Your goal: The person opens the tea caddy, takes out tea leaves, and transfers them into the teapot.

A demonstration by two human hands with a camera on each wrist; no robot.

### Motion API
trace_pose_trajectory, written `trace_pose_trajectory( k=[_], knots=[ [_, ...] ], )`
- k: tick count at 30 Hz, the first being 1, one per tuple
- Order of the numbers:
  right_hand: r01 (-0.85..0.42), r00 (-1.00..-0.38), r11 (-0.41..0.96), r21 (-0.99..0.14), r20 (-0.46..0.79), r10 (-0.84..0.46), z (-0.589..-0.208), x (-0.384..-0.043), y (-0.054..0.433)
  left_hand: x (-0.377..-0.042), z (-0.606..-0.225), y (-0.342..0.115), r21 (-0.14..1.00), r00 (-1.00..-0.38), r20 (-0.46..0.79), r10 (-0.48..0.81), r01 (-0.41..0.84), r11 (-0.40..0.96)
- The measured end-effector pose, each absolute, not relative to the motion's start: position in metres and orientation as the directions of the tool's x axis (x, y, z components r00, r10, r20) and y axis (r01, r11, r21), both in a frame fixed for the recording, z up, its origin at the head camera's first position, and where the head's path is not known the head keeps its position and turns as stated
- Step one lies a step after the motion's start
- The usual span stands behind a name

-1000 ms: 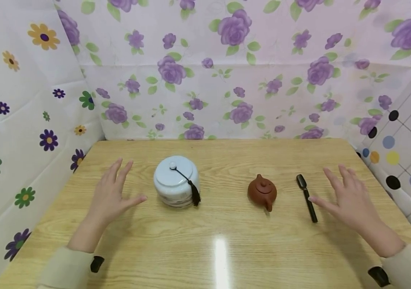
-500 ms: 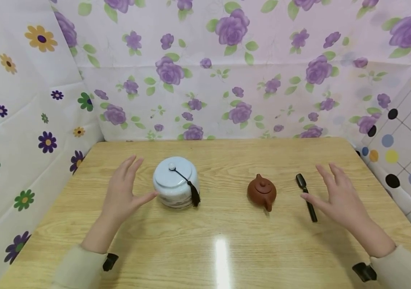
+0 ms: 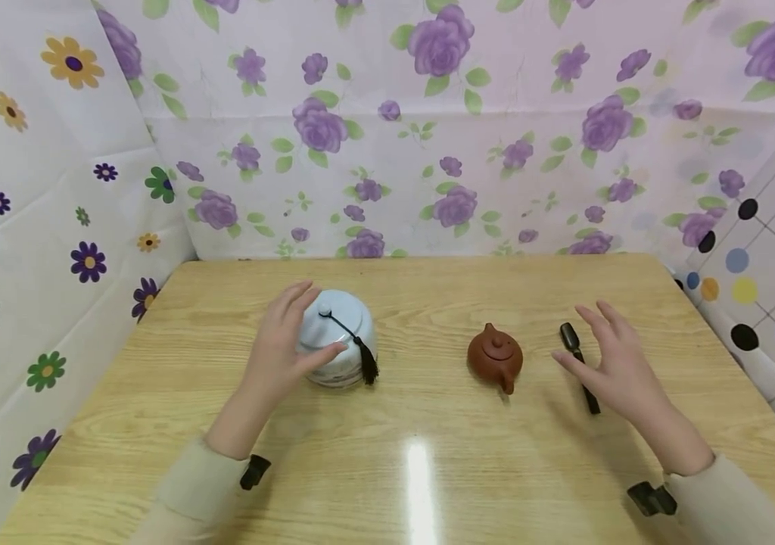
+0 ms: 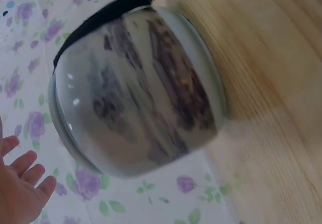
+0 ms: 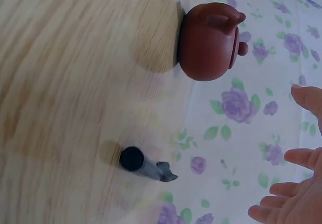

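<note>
A white lidded jar [image 3: 348, 325] with a black tassel [image 3: 367, 362] on its knob stands left of centre; the left wrist view shows a painted landscape on its side [image 4: 136, 93]. My left hand [image 3: 278, 348] is over the jar's left part in the head view, thumb and fingers spread, holding nothing. A small brown clay teapot [image 3: 495, 356] sits right of centre. To its right lies a black tea scoop [image 3: 571, 341], its handle partly hidden behind my right hand [image 3: 615, 371]. That hand hovers with fingers apart and grips nothing.
The wooden table [image 3: 421, 303] carries these things. A purple-flowered cloth [image 3: 421, 166] hangs behind it, with patterned sheets at the left [image 3: 26, 250] and right [image 3: 769, 250]. A light glare lies on the front of the tabletop.
My left hand has moved right, up to the jar, and now overlaps it in the head view. My right hand has moved left, over the tea scoop. Jar, teapot and scoop stay put.
</note>
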State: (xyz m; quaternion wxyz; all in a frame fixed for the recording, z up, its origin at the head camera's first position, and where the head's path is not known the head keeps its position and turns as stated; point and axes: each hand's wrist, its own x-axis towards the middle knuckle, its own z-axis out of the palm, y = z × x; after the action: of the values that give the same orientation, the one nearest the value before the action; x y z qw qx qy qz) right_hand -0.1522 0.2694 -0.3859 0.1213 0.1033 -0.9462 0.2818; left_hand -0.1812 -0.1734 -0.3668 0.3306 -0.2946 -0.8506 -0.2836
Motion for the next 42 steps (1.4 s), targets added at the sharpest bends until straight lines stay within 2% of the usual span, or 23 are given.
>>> trace_pose_trajectory(
  k=[7,17,28,32,37,42],
  knots=[
    [-0.292,-0.940,0.797,-0.528,0.310,-0.139,-0.386,-0.156,0.259,-0.177,-0.365,-0.148,0.377,-0.687,0.629,0.364,0.679,0.629],
    [-0.332,-0.928,0.767,-0.549,0.334,-0.163,-0.391,-0.167,0.247,-0.174,-0.373,-0.119,0.393,-0.685,0.571,0.454,0.713,0.581],
    [-0.452,-0.866,0.738,-0.500,0.443,-0.231,-0.405,-0.182,0.234,-0.178,-0.384,-0.085,0.431,-0.721,0.516,0.462,0.685,0.587],
    [-0.471,-0.858,0.744,-0.474,0.443,-0.260,-0.407,-0.186,0.229,-0.181,-0.389,-0.072,0.478,-0.762,0.458,0.457,0.645,0.596],
    [-0.450,-0.879,0.750,-0.484,0.389,-0.276,-0.408,-0.188,0.224,-0.183,-0.396,-0.057,0.577,-0.827,0.341,0.447,0.559,0.595],
    [-0.448,-0.882,0.755,-0.479,0.372,-0.288,-0.411,-0.191,0.221,-0.185,-0.401,-0.045,0.681,-0.859,0.259,0.442,0.487,0.547]
  ],
)
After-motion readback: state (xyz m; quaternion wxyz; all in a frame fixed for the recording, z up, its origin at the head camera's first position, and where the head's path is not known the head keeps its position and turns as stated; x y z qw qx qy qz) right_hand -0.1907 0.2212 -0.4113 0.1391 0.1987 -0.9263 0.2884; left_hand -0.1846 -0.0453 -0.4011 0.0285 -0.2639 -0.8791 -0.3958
